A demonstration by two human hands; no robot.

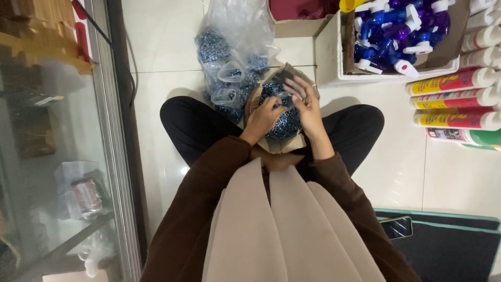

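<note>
I sit cross-legged on a tiled floor with a brown cardboard box [292, 143] of small dark blue screws [286, 122] between my knees. My left hand [263, 117] reaches into the screws with its fingers curled, seemingly pinching some. My right hand [308, 107] holds a small clear plastic bag [284, 86] over the box, fingers spread along its edge. Just beyond the box lies a large clear plastic bag [229, 57] with several small packets of the same blue screws.
A white box [334, 52] of blue and purple spray nozzles stands at the far right. Several yellow, red and green sealant tubes [459, 99] lie beside it. A phone [396, 227] rests on a dark mat [449, 245]. A glass cabinet [57, 156] lines the left.
</note>
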